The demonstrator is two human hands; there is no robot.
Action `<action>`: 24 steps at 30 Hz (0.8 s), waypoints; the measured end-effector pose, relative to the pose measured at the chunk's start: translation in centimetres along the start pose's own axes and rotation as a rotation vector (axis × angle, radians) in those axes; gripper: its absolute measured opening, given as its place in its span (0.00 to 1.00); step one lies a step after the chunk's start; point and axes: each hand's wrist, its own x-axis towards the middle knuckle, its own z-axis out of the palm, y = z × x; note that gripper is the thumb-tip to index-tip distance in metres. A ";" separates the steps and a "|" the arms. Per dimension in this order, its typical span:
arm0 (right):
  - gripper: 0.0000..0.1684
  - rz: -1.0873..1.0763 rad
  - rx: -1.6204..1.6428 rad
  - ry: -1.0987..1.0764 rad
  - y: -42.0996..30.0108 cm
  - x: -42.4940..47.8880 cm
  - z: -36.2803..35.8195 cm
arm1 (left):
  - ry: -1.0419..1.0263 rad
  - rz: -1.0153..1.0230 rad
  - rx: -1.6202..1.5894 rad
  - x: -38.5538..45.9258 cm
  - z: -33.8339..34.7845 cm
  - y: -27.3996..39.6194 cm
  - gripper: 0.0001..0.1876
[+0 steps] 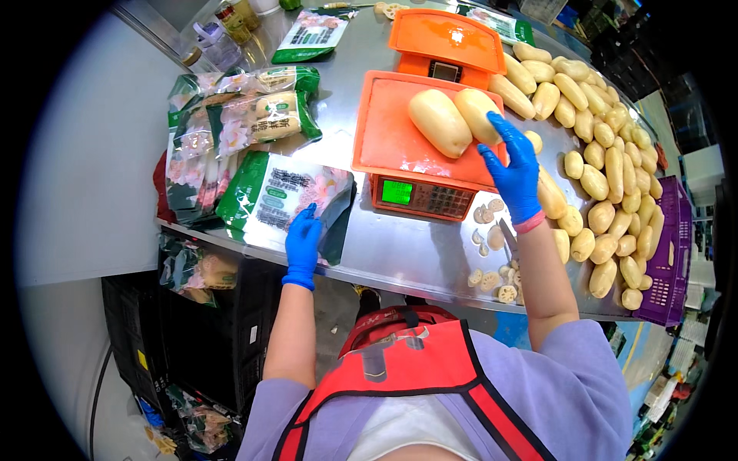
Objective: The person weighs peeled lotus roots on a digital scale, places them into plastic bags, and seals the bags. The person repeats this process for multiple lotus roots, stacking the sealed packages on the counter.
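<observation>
Two peeled lotus root segments lie side by side on the orange tray (383, 135) of a digital scale. Fingers apart, my right hand (514, 167) in a blue glove touches the right-hand segment (477, 114) at its right side. The left-hand segment (440, 122) is free of my hands. My left hand (303, 236), also gloved in blue, lies over a green and white printed plastic bag (277, 193) near the table's front edge. Whether its fingers pinch the bag cannot be seen. The scale's display (396, 192) is lit green.
Filled lotus root bags (259, 118) are piled at the left. Many lotus roots (602, 184) cover the right side, beside a purple crate (669, 253). A knife (509, 237) and cut slices (490, 281) lie near my right forearm. Behind stands a second orange scale (447, 40). Black crates (202, 334) stand below left.
</observation>
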 end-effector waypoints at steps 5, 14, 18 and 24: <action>0.40 -0.059 -0.104 -0.120 -3.9 1.3 3.7 | 0.020 0.003 -0.003 0.2 -0.3 -0.8 0.03; 0.45 0.176 -0.088 -0.068 -1.9 2.8 7.7 | -0.006 -0.026 -0.080 0.6 -0.3 0.1 0.05; 0.29 0.834 1.152 -0.254 -6.0 1.2 6.4 | -0.018 -0.054 -0.038 0.7 -1.3 0.2 0.07; 0.38 1.325 2.284 -0.605 -13.4 -8.3 10.9 | 0.009 0.060 0.068 -0.3 0.4 2.3 0.04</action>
